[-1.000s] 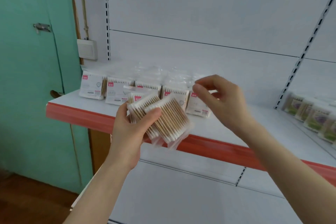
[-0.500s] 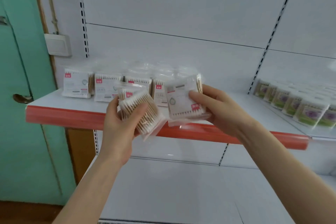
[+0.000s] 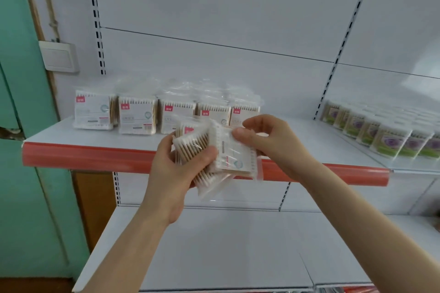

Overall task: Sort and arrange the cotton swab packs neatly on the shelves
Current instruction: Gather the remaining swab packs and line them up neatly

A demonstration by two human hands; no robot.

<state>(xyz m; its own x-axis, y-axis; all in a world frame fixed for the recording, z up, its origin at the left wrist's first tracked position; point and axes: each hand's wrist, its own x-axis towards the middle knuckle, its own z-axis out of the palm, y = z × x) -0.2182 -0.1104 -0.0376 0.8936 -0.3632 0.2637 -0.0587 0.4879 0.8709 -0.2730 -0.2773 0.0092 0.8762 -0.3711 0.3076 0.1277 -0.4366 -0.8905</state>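
a: where are the hands?
b: both are in the middle of the frame, in front of the shelf's red edge strip (image 3: 83, 157). the left hand (image 3: 176, 173) has its fingers and thumb curled round a bundle of cotton swab packs (image 3: 192, 147). the bundle is tilted, with the swab sticks facing the camera.
a: and the other one?
b: the right hand (image 3: 269, 143) pinches a single pack (image 3: 234, 157) between thumb and curled fingers, printed face toward the camera. that pack lies against the bundle, touching its right side.
a: anything on the shelf already?
b: a row of five packs (image 3: 137, 116) stands upright along the back of the upper shelf (image 3: 52, 137), left of centre. they're side by side, with pink tags at their upper left corners. the hands partly hide the rightmost ones.
a: what else?
b: at the right edge of the frame there are rows of green-labelled tubs (image 3: 381, 135) on the neighbouring shelf. a lower shelf (image 3: 226, 245) fills the bottom. a white wall switch (image 3: 59, 56) sits at upper left, beside a green door (image 3: 19, 173) down the left edge.
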